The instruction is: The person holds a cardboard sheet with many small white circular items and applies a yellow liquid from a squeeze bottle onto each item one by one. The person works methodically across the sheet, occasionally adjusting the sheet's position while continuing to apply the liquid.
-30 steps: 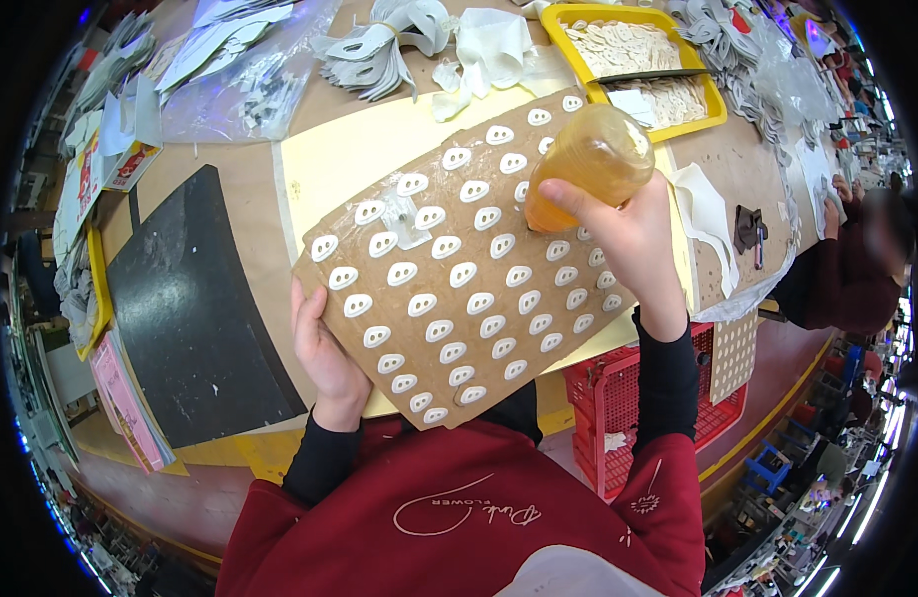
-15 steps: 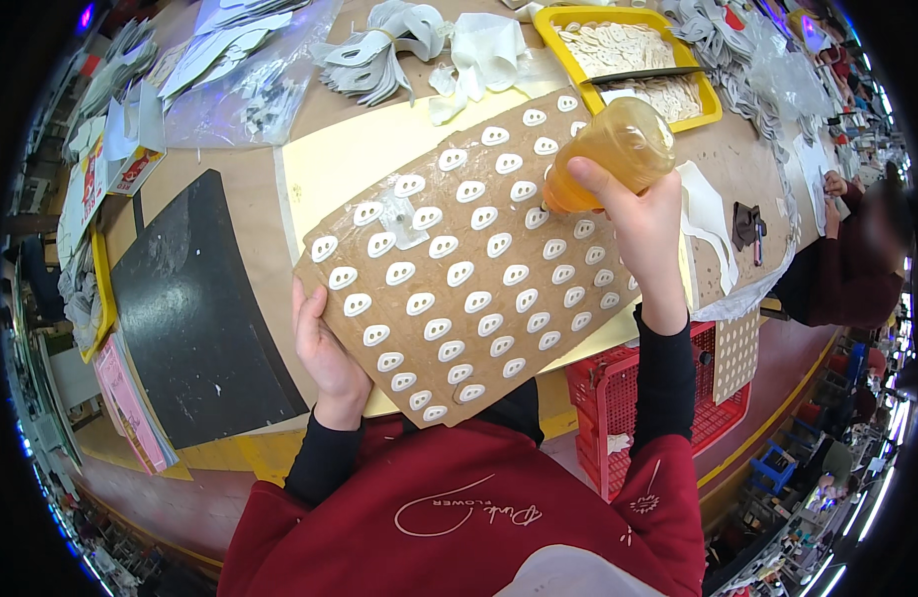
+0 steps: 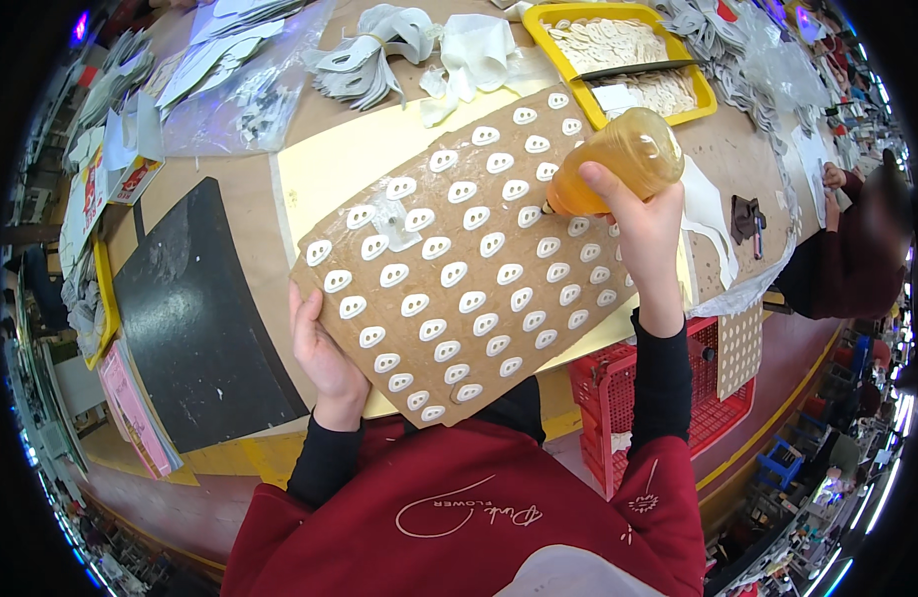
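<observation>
My left hand (image 3: 330,363) grips the left edge of a brown cardboard sheet (image 3: 404,344), thumb side up, its other fingertips partly hidden. The sheet tilts over the table's front edge. Rows of small white rounded pieces (image 3: 443,276) with two holes each cover it. My right hand (image 3: 643,224) is wrapped round a squeeze bottle (image 3: 633,149) of amber liquid, tilted with its narrow tip down to the left. The tip is at a white piece in the upper right part of the sheet; whether it touches, I cannot tell.
A yellow tray (image 3: 668,113) of loose white pieces stands at the back right. A black board (image 3: 200,318) lies at the left. A red plastic crate (image 3: 603,398) stands below the table's right edge. At the far right another person (image 3: 857,259) works. Grey cut parts (image 3: 365,75) lie behind.
The bottle has moved slightly right over the sheet, and its tip is now a little farther from the piece on its left. My left hand keeps its grip on the sheet.
</observation>
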Demonstrator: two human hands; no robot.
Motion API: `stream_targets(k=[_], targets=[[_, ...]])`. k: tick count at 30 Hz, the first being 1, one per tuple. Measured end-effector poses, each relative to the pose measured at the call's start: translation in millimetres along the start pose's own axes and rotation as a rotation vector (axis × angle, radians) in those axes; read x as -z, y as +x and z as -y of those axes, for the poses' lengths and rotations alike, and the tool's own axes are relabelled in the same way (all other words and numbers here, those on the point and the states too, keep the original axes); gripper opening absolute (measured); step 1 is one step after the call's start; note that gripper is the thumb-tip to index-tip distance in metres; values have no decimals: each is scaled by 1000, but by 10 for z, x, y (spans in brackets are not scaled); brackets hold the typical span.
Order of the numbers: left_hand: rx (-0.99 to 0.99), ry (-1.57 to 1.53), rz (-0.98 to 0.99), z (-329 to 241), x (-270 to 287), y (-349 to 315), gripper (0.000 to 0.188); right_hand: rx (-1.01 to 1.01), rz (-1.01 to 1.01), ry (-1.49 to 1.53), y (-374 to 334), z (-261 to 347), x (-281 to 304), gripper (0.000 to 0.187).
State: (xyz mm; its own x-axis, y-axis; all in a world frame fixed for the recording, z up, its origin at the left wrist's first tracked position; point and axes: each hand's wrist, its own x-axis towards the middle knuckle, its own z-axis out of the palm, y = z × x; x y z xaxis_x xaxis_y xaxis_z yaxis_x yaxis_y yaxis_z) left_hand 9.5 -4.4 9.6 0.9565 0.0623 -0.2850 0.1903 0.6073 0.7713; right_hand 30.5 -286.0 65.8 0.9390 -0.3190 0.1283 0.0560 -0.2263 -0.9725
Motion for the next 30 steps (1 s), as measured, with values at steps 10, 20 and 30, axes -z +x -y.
stream_targets(k=[10, 20, 30], targets=[[6, 31, -43, 2, -2, -9, 43, 58, -90, 187, -188, -153, -23, 34], [5, 30, -54, -10, -35, -14, 43, 105, -102, 257, -239, -250, -84, 40], [35, -67, 81, -8, 1, -29, 60, 83, -164, 810, -358, -262, 243, 96]])
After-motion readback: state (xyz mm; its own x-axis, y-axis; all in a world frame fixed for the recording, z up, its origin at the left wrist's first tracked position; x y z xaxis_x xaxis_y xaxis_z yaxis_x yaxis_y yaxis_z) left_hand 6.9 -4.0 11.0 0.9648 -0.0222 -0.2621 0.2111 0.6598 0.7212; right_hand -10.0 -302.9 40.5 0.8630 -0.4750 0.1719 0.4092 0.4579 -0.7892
